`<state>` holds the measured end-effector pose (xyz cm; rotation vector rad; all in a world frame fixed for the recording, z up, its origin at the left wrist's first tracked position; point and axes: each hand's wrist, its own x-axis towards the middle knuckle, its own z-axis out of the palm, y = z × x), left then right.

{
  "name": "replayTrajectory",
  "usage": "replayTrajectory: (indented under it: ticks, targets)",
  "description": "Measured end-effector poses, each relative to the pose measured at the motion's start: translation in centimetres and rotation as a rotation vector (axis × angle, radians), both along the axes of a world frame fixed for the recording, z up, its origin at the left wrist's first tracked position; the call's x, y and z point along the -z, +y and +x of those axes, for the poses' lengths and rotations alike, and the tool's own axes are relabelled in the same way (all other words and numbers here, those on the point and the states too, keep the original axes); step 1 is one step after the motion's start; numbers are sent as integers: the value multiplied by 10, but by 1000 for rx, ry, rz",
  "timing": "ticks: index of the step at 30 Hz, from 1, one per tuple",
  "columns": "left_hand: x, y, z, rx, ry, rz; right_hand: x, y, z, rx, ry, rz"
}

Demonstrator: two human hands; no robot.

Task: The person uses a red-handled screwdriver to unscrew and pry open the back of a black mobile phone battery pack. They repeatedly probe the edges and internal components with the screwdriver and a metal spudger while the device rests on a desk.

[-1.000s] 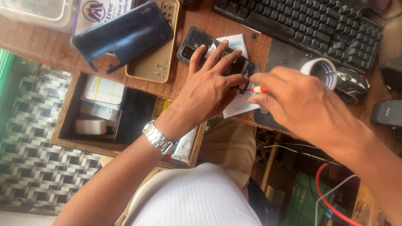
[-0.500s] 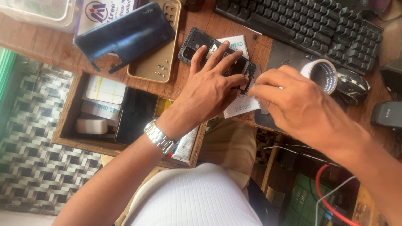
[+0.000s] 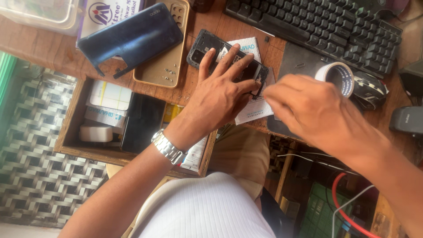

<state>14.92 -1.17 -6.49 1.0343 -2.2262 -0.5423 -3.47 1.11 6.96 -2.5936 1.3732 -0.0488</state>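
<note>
Above and right of the opened phone [image 3: 205, 46]: black keyboard [image 3: 317, 26]. Below-left of it: open wooden drawer [image 3: 66, 132]. Left of it: dark blue back cover [image 3: 132, 37], tan phone case [image 3: 152, 72]. On it: left hand [image 3: 218, 99], fingers spread flat, pressing down, gripping nothing. At its right end: right hand [image 3: 308, 110], blurred, fingertips bunched; impossible to tell whether pinching anything. Just right: tape roll [image 3: 339, 77]. In the case: tiny screws [image 3: 168, 75]. Seemingly working inside that end; next calls for steady hold-down, fine fingertip control.

An opened phone [image 3: 207, 48] is lying at upper centre on the desk [image 3: 44, 48], under the left hand [image 3: 220, 94]. A keyboard [image 3: 317, 26] is sitting upper right, a tape roll [image 3: 341, 77] below it, an open drawer [image 3: 70, 132] lower left.
</note>
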Motion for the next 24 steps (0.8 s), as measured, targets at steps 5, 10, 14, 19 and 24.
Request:
replayTrajectory:
  ticks: [5, 10, 14, 19, 24]
  targets:
    - [3, 6, 1, -17, 8, -34, -2, -1, -1, 189, 93, 81]
    - [3, 7, 4, -26, 22, -44, -4, -1, 2, -36, -93, 27]
    - [1, 6, 3, -35, 33, -21, -3, -3, 3, 181, 52, 103]
    - [0, 4, 1, -56, 39, 27, -3, -5, 1, -8, -41, 8]
    - [0, 3, 0, -60, 52, 11, -1, -6, 0, 22, -31, 26]
